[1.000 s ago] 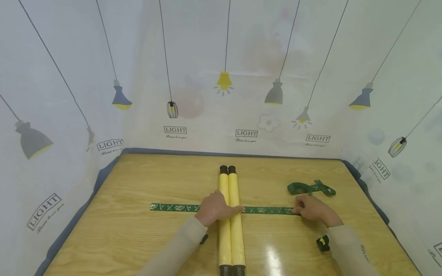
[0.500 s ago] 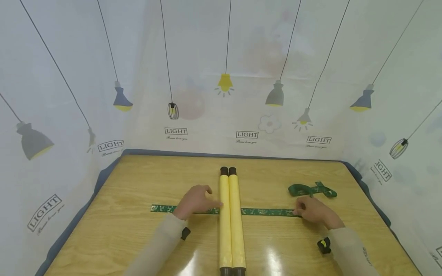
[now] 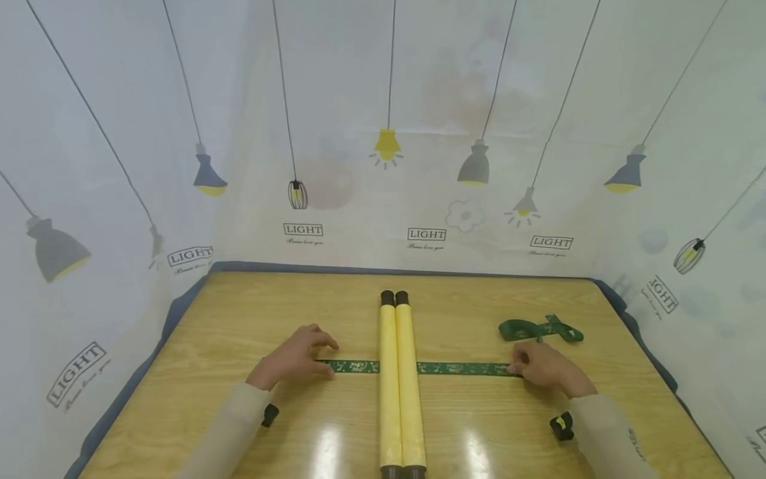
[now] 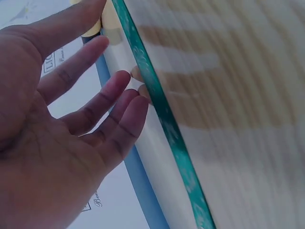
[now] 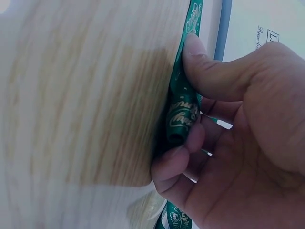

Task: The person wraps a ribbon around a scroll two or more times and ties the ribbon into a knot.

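Note:
A green ribbon (image 3: 467, 368) with a pale print lies across the table, passing beneath two yellow tubes (image 3: 397, 386) with dark end caps that rest side by side. My left hand (image 3: 291, 357) is over the ribbon's left part, fingers spread and relaxed, and its left end is hidden. In the left wrist view the ribbon (image 4: 159, 107) runs just past the fingertips, and nothing is gripped. My right hand (image 3: 546, 366) pinches the ribbon right of the tubes; in the right wrist view the thumb lies on the ribbon (image 5: 183, 107), which curls over beside the curled fingers.
A loose looped length of green ribbon (image 3: 541, 327) lies behind my right hand. Small black devices sit at both wrists. A white lamp-printed sheet (image 3: 347, 199) stands around the back and sides of the wooden table (image 3: 239, 313).
My left hand has lifted off the tubes and moved left along the ribbon toward its left end. The right hand stays put on the ribbon, and the tubes lie as before.

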A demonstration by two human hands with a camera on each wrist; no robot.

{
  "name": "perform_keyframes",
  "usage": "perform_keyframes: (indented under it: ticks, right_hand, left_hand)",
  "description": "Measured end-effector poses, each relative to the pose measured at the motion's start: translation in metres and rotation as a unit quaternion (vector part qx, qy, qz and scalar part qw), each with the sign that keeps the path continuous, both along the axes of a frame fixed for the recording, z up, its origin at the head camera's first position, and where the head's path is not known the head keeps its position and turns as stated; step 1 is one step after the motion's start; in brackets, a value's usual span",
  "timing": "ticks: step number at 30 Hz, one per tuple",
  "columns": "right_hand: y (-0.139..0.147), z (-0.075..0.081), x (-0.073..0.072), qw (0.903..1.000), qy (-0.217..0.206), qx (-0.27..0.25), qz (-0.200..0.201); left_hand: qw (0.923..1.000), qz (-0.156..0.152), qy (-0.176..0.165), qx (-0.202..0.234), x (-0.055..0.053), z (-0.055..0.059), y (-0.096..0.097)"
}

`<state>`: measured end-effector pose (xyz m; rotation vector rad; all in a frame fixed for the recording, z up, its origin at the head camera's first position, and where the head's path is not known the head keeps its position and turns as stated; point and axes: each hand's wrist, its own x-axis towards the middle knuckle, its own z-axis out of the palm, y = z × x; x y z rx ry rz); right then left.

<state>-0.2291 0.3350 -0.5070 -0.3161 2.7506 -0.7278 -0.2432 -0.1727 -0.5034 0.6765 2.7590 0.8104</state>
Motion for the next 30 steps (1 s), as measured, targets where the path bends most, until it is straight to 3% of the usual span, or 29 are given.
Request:
perform_keyframes:
  ticks: [8, 15, 21, 26, 30]
  right_hand:
    - [0.001, 0.0, 0.003, 1.0, -0.008, -0.002, -0.002]
    - [-0.005, -0.005, 0.001, 0.9999, 0.002, -0.008, 0.012]
    - [0.0, -0.004, 0.002, 0.9984, 0.046, 0.006, 0.032]
    - [0.011, 0.002, 0.006, 0.9931, 0.082, -0.008, 0.083]
    - [0.019, 0.007, 0.011, 0.9882, 0.062, -0.036, 0.135]
  left_hand:
    - [0.9993, 0.032, -0.016, 0.012, 0.007, -0.002, -0.008]
    - [0.9994, 0.02, -0.027, 0.013, 0.008, 0.0, -0.014]
    - [0.9992, 0.014, -0.03, 0.024, 0.005, 0.002, -0.015]
    - [0.9989, 0.017, -0.034, 0.026, 0.004, 0.003, -0.017]
    - [0.9993, 0.009, -0.021, 0.028, 0.003, 0.006, -0.021]
